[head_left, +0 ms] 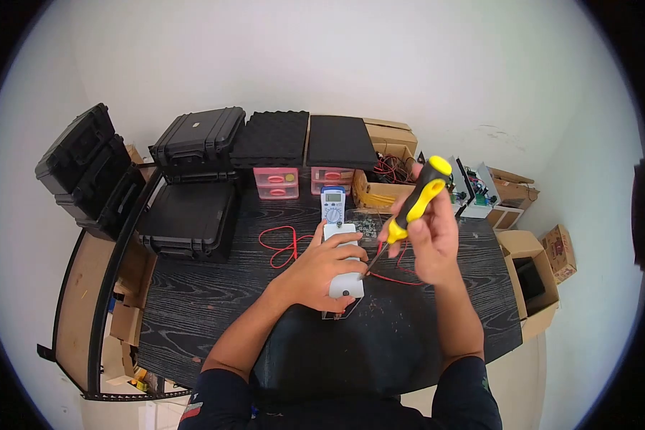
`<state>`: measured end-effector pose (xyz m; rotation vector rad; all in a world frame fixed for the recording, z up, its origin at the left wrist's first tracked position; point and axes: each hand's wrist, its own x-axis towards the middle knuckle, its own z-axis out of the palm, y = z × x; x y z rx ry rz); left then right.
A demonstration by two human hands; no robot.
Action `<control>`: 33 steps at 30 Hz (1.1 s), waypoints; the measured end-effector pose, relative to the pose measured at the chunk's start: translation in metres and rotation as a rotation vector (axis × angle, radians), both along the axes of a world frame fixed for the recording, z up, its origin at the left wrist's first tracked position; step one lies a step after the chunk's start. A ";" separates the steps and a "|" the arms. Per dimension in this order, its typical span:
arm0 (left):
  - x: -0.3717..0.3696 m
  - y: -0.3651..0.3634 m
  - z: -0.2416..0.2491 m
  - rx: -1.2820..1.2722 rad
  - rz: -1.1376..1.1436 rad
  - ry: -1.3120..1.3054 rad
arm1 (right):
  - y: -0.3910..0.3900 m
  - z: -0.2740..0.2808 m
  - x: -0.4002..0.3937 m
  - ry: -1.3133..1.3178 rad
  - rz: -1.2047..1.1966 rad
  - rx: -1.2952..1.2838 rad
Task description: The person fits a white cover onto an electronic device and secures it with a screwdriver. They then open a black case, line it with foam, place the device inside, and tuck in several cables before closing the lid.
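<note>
Bracing the white case (344,285) beneath its spread, open fingers, the left hand (327,264) lies across it; the right hand (437,238) wraps its fingers round the screwdriver (424,193), shaft slanting down beside the left fingertips, tip contact unclear. Firm pressure, a well-aligned shaft and left fingers kept clear serve best.

Multimeter (333,206) sat on table (193,312), behind enclosure (345,286). Hard cases (186,215) sat stacked at left. Foam sheets (271,142) lay on drawer units (276,185) behind multimeter; right of these, cables (393,169) lay in carton (362,189).
</note>
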<state>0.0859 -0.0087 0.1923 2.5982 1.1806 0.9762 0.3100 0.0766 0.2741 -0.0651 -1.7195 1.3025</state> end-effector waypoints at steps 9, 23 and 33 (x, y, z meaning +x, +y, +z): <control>-0.002 0.001 -0.004 -0.022 0.007 -0.032 | -0.019 -0.009 -0.016 -0.101 0.191 0.060; -0.004 -0.001 -0.003 -0.085 -0.014 -0.035 | -0.021 -0.009 -0.015 -0.143 0.249 0.101; -0.003 0.004 -0.008 -0.080 -0.088 -0.156 | -0.018 0.000 -0.016 -0.182 0.176 0.268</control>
